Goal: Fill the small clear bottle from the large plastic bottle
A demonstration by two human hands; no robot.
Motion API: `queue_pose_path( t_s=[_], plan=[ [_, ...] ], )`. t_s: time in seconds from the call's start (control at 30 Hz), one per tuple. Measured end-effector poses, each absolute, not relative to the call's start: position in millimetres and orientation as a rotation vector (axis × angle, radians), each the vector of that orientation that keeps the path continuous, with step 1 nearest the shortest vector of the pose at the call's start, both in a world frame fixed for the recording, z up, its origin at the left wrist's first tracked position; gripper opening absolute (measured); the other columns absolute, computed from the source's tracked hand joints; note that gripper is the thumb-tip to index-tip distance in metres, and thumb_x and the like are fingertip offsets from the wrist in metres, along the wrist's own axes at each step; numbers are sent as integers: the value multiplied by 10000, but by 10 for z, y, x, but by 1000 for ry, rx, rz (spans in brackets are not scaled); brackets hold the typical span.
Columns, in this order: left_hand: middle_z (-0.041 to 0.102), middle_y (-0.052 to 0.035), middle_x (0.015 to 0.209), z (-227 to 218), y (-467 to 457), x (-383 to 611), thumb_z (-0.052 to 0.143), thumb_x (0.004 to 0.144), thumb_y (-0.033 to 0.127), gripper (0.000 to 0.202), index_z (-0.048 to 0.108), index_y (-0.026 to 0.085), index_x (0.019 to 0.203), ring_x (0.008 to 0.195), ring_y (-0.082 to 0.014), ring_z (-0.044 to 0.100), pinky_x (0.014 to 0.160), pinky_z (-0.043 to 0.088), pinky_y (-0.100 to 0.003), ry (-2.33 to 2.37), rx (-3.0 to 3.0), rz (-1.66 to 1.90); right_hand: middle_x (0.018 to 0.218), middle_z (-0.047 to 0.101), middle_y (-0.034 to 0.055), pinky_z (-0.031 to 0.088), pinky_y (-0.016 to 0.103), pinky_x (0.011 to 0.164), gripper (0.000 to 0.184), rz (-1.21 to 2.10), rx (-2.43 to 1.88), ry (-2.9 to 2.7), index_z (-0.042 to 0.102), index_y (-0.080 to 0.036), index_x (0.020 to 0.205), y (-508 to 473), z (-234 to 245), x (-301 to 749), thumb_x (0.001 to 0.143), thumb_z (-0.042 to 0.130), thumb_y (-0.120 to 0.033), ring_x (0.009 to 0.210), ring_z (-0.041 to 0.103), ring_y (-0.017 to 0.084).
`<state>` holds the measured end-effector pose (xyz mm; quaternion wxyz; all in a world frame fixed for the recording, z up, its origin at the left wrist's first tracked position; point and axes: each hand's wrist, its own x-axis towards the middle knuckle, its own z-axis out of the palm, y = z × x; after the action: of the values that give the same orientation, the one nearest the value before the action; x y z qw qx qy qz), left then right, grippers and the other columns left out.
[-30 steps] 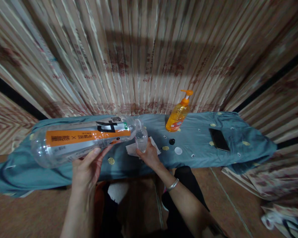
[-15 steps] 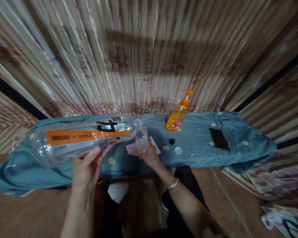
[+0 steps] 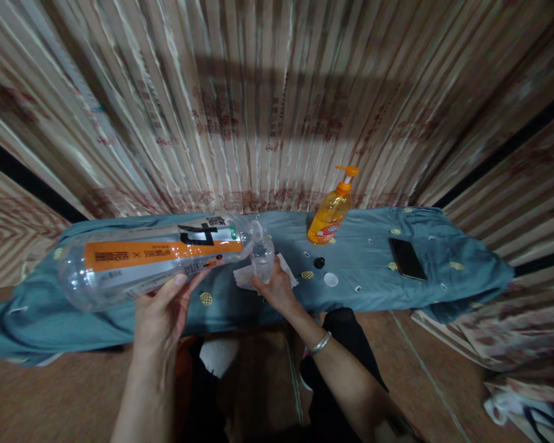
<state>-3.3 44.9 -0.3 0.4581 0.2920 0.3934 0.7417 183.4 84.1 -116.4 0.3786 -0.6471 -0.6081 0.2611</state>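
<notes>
My left hand [image 3: 166,301] is wrapped round a large clear plastic bottle [image 3: 157,252] with an orange and silver label. The bottle lies almost level, tipped with its open neck to the right. That mouth is at the rim of a small clear plastic container [image 3: 262,255], cup or little bottle, which my right hand [image 3: 277,284] grips from the right. Under the small container a white paper tissue [image 3: 244,278] is spread on the cloth. Any liquid passing between the two is too faint to make out.
On the blue-green patterned cloth [image 3: 369,289] stands an orange pump bottle [image 3: 330,215]. A black cap [image 3: 319,263] and a white lid [image 3: 331,279] lie in front of it. Farther right is a dark phone [image 3: 407,259]. A striped curtain [image 3: 258,123] hangs behind.
Both hands keep their hold, and the bottle stays tipped at the small container. Only a very slight shift of the view shows.
</notes>
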Motion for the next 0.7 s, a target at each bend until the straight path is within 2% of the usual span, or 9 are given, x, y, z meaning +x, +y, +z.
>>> queue_pose_path(
  t_s=[0.27, 0.7],
  plan=[
    [813, -8, 1007, -3, 454, -31, 984, 491, 277, 364, 789, 244, 796, 998, -295, 749, 808, 681, -427, 947, 734, 1827, 1242, 739, 169, 601, 455, 998, 694, 634, -1643, -1553, 485, -143, 1417, 836, -1185, 1822, 801, 783, -254, 1177, 720, 339],
    [813, -20, 1020, -25, 457, -56, 992, 467, 293, 410, 800, 256, 828, 1050, -330, 739, 796, 684, -430, 988, 736, 1836, 1330, 699, 198, 575, 471, 1054, 744, 598, -1607, -1595, 446, -108, 1460, 857, -1276, 1850, 811, 762, -290, 1244, 686, 337]
  ],
)
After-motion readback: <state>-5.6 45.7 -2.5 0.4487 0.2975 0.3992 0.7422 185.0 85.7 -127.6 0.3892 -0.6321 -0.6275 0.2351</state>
